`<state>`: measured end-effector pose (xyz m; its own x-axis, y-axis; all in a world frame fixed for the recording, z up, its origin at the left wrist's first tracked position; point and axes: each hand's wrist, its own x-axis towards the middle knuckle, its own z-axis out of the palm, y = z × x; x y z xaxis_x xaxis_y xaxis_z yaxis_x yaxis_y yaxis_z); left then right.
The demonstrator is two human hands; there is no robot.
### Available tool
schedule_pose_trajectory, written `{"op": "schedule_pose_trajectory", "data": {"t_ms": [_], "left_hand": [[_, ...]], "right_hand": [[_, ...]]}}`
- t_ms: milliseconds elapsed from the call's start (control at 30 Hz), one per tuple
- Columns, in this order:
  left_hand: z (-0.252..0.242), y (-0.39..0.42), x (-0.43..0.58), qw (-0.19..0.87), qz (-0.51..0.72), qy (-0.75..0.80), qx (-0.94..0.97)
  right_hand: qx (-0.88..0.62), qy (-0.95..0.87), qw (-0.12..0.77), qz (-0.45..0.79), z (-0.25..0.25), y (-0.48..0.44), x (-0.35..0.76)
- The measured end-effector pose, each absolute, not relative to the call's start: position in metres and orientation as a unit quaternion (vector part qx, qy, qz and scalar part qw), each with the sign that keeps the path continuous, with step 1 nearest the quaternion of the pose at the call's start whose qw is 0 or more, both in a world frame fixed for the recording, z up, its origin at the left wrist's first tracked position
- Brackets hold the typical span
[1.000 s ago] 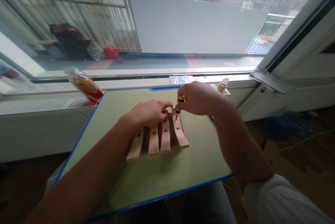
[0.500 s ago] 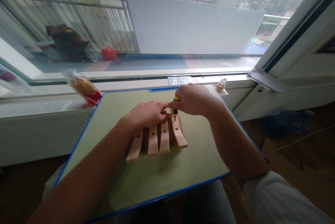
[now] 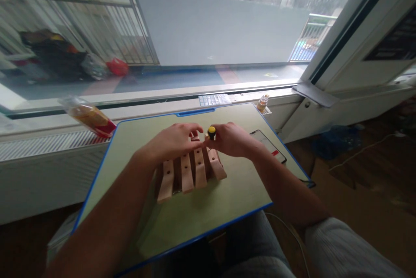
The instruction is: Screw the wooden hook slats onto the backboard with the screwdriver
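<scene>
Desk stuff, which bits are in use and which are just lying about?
In use: left hand on wooden slats; right hand gripping screwdriver.
Lying about: phone, small bottle, snack packet, clear plastic tray.

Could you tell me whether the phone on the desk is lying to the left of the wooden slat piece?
No, the phone lies on the desk to the right of the wooden slat piece, beyond the right hand.

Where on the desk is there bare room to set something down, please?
The desk is bare along its near edge, below the wooden slats, and at its far left corner. It is crowded at the middle, where both hands meet, and on the right by the phone.
</scene>
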<state>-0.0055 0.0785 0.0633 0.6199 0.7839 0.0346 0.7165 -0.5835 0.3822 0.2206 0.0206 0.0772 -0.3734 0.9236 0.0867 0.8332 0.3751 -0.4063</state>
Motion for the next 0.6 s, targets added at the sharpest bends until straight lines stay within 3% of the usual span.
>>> {"op": "schedule_pose_trajectory", "data": {"t_ms": [267, 333, 467, 600], "left_hand": [[0.081, 0.073, -0.09, 0.145, 0.204, 0.547, 0.799], [0.068, 0.067, -0.118, 0.121, 0.158, 0.6, 0.775], [0.031, 0.048, -0.148, 0.173, 0.07, 0.621, 0.762], [0.006, 0.025, -0.144, 0.223, 0.077, 0.608, 0.758]], "right_hand": [[-0.498, -0.703, 0.402, 0.31, 0.043, 0.007, 0.231], [-0.484, -0.655, 0.453, 0.364, 0.032, 0.005, 0.232], [-0.46, -0.558, 0.539, 0.433, 0.012, 0.0, 0.231], [-0.475, -0.481, 0.589, 0.442, -0.002, -0.004, 0.23]]}}
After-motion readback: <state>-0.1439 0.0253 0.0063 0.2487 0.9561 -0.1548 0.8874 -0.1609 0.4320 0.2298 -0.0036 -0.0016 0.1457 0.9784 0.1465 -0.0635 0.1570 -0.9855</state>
